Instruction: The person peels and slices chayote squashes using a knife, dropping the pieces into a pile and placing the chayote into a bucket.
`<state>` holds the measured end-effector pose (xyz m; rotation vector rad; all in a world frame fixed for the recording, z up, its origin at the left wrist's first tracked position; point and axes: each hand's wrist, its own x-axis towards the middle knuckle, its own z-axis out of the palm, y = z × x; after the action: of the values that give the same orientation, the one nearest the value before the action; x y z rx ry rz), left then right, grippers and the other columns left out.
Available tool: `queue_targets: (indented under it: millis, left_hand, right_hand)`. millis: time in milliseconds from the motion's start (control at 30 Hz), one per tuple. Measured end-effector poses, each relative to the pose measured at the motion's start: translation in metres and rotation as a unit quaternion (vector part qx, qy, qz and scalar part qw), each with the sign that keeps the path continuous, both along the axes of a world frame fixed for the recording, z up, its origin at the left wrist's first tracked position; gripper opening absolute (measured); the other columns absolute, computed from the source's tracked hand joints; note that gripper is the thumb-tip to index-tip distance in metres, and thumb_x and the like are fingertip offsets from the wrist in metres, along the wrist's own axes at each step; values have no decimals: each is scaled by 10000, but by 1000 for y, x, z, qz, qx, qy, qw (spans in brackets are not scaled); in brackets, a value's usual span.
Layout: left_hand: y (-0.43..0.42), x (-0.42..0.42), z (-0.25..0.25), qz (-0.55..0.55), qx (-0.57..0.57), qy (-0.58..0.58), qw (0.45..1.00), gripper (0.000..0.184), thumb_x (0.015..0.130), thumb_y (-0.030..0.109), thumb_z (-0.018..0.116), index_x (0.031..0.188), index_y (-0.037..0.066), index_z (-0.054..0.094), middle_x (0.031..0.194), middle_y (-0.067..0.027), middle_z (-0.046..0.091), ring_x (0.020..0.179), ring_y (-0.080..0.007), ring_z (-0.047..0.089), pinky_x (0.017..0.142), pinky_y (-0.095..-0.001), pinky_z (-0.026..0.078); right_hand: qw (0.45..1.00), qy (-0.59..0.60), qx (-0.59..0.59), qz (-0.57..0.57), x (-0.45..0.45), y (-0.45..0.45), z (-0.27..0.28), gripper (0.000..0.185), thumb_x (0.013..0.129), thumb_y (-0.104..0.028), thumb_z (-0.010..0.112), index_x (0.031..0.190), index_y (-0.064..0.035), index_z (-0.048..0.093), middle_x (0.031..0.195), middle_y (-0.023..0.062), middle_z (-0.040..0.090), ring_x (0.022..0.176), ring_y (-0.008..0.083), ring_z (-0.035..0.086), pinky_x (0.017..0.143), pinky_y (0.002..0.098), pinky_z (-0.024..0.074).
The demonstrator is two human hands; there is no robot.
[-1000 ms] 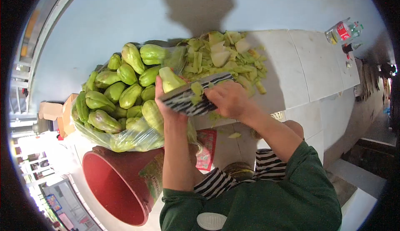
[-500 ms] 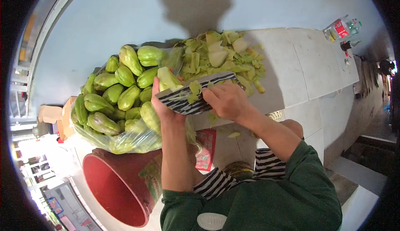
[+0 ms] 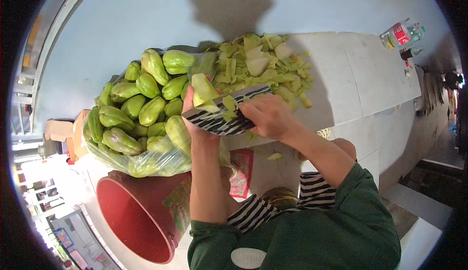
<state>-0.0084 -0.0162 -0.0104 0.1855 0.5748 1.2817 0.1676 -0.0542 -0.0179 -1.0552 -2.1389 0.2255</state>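
A partly peeled chayote (image 3: pixel 203 88), pale green where the skin is off, is gripped by my left hand (image 3: pixel 199 133), whose fingers are partly hidden behind the blade. My right hand (image 3: pixel 269 117) is closed around the handle end of a broad knife (image 3: pixel 209 120) with a zebra-striped blade. The blade's upper edge lies against the lower part of the chayote. Bits of green peel (image 3: pixel 229 106) cling to the blade's face. Beyond the knife, a heap of peelings and pale cut pieces (image 3: pixel 265 67) covers part of the tiled ledge.
A clear plastic bag (image 3: pixel 165 165) full of whole chayotes (image 3: pixel 116 118) stands to the left. Below it a red bucket (image 3: pixel 131 216) lies tipped. Plastic bottles (image 3: pixel 400 35) are at the far right of the tiled ledge (image 3: pixel 341 80). A cardboard box (image 3: pixel 78 133) sits far left.
The chayote has tilted a little more upright in my left hand. The knife and my right hand have shifted only slightly, still against the chayote.
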Motion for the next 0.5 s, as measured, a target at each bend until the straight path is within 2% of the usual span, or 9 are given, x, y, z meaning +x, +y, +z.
queue_targets:
  millis: [67,100,167,200,267,300,400,467,500]
  left_hand:
    - [2,-1,-6,8,11,16,1000,406,977,359,410,1155,30,567,953,-112,643,795,-249,630,709,-384,532]
    - [1,3,1,15,5,33,999,405,976,355,411,1157,27,565,993,-107,639,821,-246,628,727,-389,531]
    - [3,5,4,35,-4,48,998,404,971,350,420,1162,25,562,1080,-103,622,880,-240,620,763,-393,527]
    - [4,3,0,33,-3,47,998,404,971,350,420,1162,25,562,1080,-103,622,880,-240,620,763,-393,527]
    - [5,-7,-11,1,16,27,1000,411,966,352,421,1160,19,562,1055,-114,625,867,-244,621,757,-388,526]
    - [6,-11,-11,-54,66,-16,996,424,959,362,426,1160,13,559,999,-117,634,843,-245,623,747,-385,527]
    - [3,-3,-4,-4,-1,46,999,436,956,375,429,1158,10,558,932,-110,641,793,-246,630,714,-381,531]
    - [0,1,3,5,-22,51,998,421,956,382,430,1145,32,566,927,-104,644,774,-249,635,698,-387,534]
    - [-2,-4,-1,-39,12,22,999,412,955,383,430,1139,40,566,949,-107,642,794,-256,635,710,-400,536]
  right_hand:
    - [998,-49,-28,-37,3,3,-3,252,696,-167,648,890,-114,497,706,83,609,665,302,645,540,442,497]
    - [998,-50,-28,-37,5,5,-7,252,696,-167,648,890,-114,497,706,83,609,665,302,645,540,442,497]
    - [988,-42,-99,-106,8,11,-16,239,699,-183,654,876,-128,504,711,84,615,678,306,648,539,438,496]
    - [988,-43,-98,-109,9,9,-9,239,699,-183,654,876,-128,504,711,84,615,678,306,648,539,438,496]
    - [996,-56,-67,-34,8,2,10,228,724,-174,639,893,-115,497,737,105,635,670,334,646,529,456,493]
    - [996,-56,-68,-31,6,-1,9,228,724,-174,639,893,-115,497,737,105,635,670,334,646,529,456,493]
    - [998,-48,-41,-7,2,-2,2,236,740,-167,626,916,-94,488,766,115,647,690,360,644,551,468,501]
    - [972,-86,-166,-139,3,13,-11,276,715,-156,650,922,-81,484,768,110,644,704,361,641,571,462,508]
    - [973,-85,-163,-143,5,14,-9,276,715,-156,650,922,-81,484,768,110,644,704,361,641,571,462,508]
